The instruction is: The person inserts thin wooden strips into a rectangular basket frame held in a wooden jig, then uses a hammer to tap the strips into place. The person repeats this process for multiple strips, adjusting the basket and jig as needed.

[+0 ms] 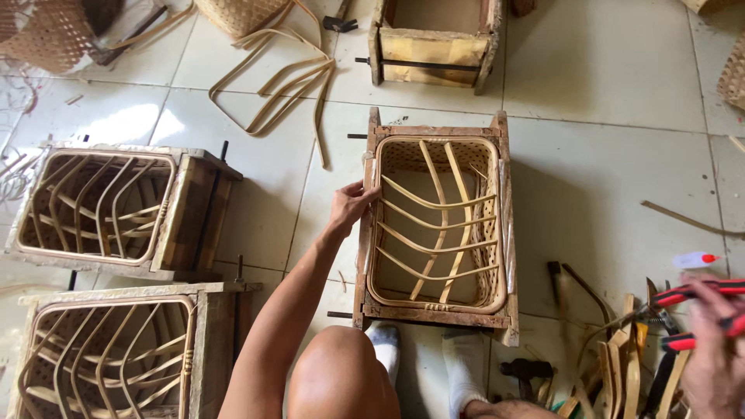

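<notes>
**Asker:** Down by your feet, what is that?

**Me:** Between my feet (384, 337) sits the frame (434, 315), a wooden box on the tiles, with a woven basket (489, 271) wedged inside it. Pale ribs (434, 206) cross the basket's bottom, some lengthwise, some curving across.

**Asker:** And your left hand?

**Me:** Left hand (349, 206) is on the frame's left rail, near the far corner. The fingers curl over the edge in a light hold, steadying it, not squeezing.

**Asker:** The right?

**Me:** Right hand (714, 365) is well off to the side, blurred, wrapped around red-handled pliers (698, 295). The nose points back toward the frame, above the heap of strips (621, 357). A hammer (526, 371) lies near my right foot.

**Asker:** So which step is this?

**Me:** I'd call it the tool pick-up, with the basket braced and the pliers in hand but nowhere near the ribs yet. I can't tell whether the pliers' tips are open.

**Asker:** What does the work call for from here?

**Me:** To my mind, the pliers have to cross to the basket while the left keeps the frame from sliding. Those ribs look thin, so they'd want a careful bite.

**Asker:** Anything else around?

**Me:** Two more framed baskets (186, 209) sit off to my left.
</notes>
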